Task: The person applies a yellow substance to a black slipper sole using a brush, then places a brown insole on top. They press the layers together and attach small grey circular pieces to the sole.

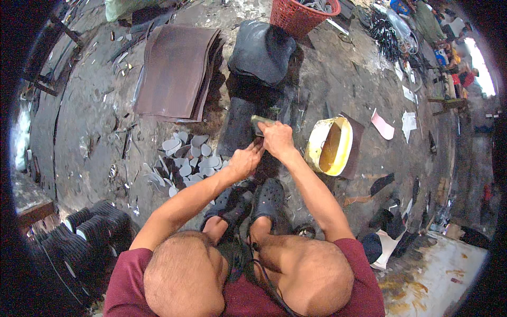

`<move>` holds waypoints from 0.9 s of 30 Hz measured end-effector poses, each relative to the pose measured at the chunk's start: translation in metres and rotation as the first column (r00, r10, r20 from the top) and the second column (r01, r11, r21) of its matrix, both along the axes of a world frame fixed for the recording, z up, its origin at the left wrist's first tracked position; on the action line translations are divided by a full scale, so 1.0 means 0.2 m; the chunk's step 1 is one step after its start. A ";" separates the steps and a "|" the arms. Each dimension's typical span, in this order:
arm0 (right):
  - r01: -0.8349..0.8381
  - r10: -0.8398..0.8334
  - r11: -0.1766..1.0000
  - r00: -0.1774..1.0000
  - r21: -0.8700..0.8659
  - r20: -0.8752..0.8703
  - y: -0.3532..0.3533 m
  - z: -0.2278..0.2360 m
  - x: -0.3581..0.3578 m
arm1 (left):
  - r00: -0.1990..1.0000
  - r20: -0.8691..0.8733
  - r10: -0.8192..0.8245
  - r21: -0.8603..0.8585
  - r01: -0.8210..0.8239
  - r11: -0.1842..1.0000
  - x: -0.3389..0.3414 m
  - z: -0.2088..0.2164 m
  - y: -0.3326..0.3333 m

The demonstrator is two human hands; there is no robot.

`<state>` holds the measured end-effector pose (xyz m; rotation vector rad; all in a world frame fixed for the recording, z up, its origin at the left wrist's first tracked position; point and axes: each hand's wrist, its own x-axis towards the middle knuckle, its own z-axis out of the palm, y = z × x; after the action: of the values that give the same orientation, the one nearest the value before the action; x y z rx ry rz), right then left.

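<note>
My right hand [278, 139] is closed around a small flat tool [261, 120] with a pale yellow-green edge, perhaps a brush; its kind is not clear. Close by on the left, my left hand [246, 161] has its fingers pressed together over a dark sheet [236, 126] on the floor. Whatever lies under those fingertips is too small to make out. To the right stands a yellow-stained, cut-open container [315, 144] with amber liquid inside, set on a brown sheet [355, 148]. Grey rounded cut pieces [197, 161] lie in a loose heap left of my hands.
Beyond my hands are a stack of brown sheets [177, 74], a pile of black sheets [259, 50] and a red basket [298, 18]. Stacked black soles [100, 232] stand at the lower left. A pink scrap [382, 126] lies at the right.
</note>
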<state>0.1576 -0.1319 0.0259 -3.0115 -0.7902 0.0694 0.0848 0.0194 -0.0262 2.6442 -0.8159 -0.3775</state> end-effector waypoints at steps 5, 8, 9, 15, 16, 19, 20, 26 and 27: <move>0.322 -0.315 0.930 0.947 0.180 -0.066 -0.16 0.16 0.43 | 1.000 -0.016 0.022 -0.245 -0.025 0.969 0.00 0.03 0.02; 0.249 -0.235 0.968 0.949 0.039 -0.208 -0.21 0.08 0.47 | 0.964 -0.002 0.265 -0.560 -0.221 0.798 -0.05 0.03 0.05; 0.224 -0.208 0.974 0.947 0.040 -0.244 -0.21 0.07 0.44 | 0.887 -0.084 0.455 -0.601 -0.409 0.687 -0.08 0.06 0.07; 0.106 -0.088 0.994 0.930 0.031 -0.357 -0.14 0.09 0.20 | 0.546 -0.332 0.769 -0.228 -0.838 0.497 -0.10 0.01 0.24; 0.094 -0.076 0.995 0.933 0.035 -0.352 -0.13 0.09 0.14 | 0.545 -0.330 0.771 -0.224 -0.839 0.497 -0.10 0.00 0.25; 0.069 -0.049 0.996 0.948 0.052 -0.314 -0.10 0.07 -0.03 | 0.531 -0.361 0.766 -0.216 -0.847 0.486 -0.08 -0.02 0.23; 0.044 -0.016 0.995 0.956 0.090 -0.293 -0.10 0.07 -0.09 | 0.537 -0.348 0.768 -0.212 -0.843 0.494 -0.08 -0.03 0.22; -0.054 0.075 0.986 0.988 0.155 -0.132 -0.08 0.02 -0.33 | 0.308 -0.618 0.723 -0.218 -0.951 0.219 -0.02 -0.13 0.25; -0.067 0.085 0.986 0.989 0.150 -0.121 -0.09 0.02 -0.36 | 0.254 -0.668 0.700 -0.211 -0.966 0.149 -0.01 -0.11 0.24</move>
<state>0.0863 -0.1497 0.0290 -2.8082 -0.8575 0.1937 0.0822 0.0668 -0.0475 1.7957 0.7558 -0.2503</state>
